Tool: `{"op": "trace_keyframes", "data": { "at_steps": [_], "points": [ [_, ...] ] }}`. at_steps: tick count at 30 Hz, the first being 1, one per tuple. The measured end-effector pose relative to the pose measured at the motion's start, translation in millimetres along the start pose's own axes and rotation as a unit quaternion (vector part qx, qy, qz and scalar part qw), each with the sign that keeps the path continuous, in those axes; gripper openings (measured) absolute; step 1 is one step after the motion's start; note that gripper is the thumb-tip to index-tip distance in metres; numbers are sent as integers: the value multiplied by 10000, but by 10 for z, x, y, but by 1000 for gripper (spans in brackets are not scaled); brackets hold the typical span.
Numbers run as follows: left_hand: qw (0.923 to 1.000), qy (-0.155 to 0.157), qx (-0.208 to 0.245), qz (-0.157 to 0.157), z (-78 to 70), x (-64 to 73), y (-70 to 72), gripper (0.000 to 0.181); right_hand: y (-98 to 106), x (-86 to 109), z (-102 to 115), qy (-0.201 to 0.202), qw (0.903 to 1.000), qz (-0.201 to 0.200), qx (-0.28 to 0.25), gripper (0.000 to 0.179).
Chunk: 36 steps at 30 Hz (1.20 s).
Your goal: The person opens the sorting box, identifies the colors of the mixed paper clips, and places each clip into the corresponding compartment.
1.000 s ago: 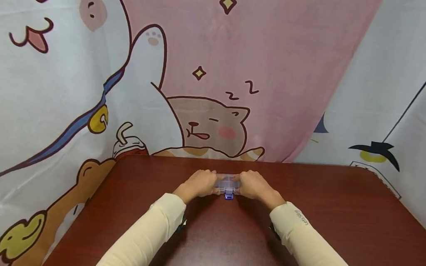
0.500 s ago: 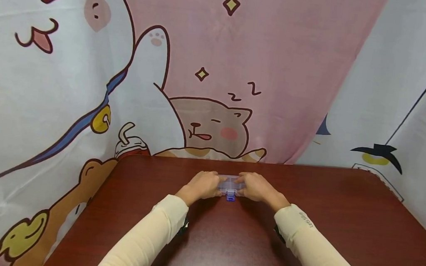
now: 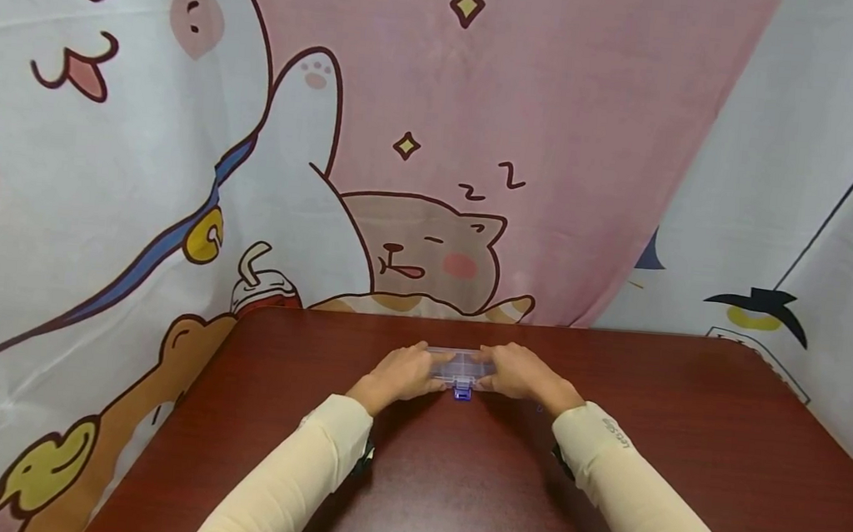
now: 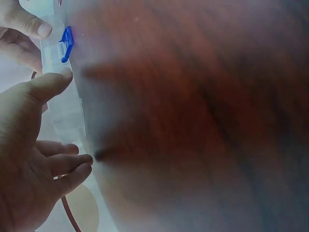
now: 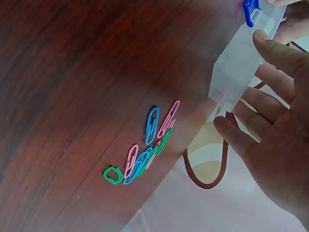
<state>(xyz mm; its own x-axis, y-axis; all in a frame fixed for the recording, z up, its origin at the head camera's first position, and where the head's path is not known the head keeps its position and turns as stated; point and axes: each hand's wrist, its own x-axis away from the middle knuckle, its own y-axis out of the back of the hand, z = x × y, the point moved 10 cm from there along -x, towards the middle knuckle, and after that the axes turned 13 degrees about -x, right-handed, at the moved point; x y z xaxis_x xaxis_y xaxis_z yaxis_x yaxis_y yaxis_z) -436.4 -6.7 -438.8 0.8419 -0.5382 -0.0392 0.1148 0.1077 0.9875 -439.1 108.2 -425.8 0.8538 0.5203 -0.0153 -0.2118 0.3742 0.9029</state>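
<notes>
Both hands hold a clear plastic box (image 3: 461, 366) with a blue latch (image 3: 463, 392) on its near side, at the far part of the table. The left hand (image 3: 405, 371) grips its left end, thumb on the near side and index finger over the top. My right hand (image 3: 522, 374) grips the other end in the same way. In the right wrist view, several coloured paper clips (image 5: 152, 123), pink, blue and green, lie on the table beside the right hand. The box looks shut; I cannot make out anything inside it.
The dark red-brown table (image 3: 439, 484) ends just beyond the box. Behind it hangs a cloth (image 3: 556, 143) printed with cartoon animals, which also runs along the left side.
The hands have moved slightly apart along the box, so more of its top shows. The index fingers now lie over the top. The box stays in about the same place.
</notes>
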Motion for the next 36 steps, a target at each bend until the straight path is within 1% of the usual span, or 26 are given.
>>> {"op": "trace_keyframes", "data": {
  "at_steps": [5,9,13,16,20,23,25,28,32,36],
  "points": [
    [9998,4,80,-188,7,-3,2,61,11,2,7,-6,10000,40,-12,50],
    [9994,174,201,-229,35,-15,-21,68,6,10,21,12,10000,70,-18,51],
    [9983,414,344,-212,79,-34,-40,86,4,8,6,25,9999,65,89,51],
    [9962,613,598,-137,122,-39,-72,99,0,0,-14,13,9999,98,109,52],
    [9916,911,912,-97,189,-19,-114,111,2,-2,-28,-55,9998,180,6,52],
    [9882,1133,1030,-9,238,5,-169,117,11,0,-35,-98,9997,225,-69,53],
    [9864,1252,1062,101,264,21,-219,119,6,-4,-48,-135,9995,264,-76,54],
    [9870,1328,865,251,286,40,-281,115,-3,-15,-54,-111,9995,296,-63,54],
    [9887,1263,608,523,284,42,-340,109,-7,-24,-52,-93,9994,325,-32,53],
    [9875,1208,730,697,271,34,-354,106,6,-25,-61,-128,9993,359,-5,53]
  ]
}}
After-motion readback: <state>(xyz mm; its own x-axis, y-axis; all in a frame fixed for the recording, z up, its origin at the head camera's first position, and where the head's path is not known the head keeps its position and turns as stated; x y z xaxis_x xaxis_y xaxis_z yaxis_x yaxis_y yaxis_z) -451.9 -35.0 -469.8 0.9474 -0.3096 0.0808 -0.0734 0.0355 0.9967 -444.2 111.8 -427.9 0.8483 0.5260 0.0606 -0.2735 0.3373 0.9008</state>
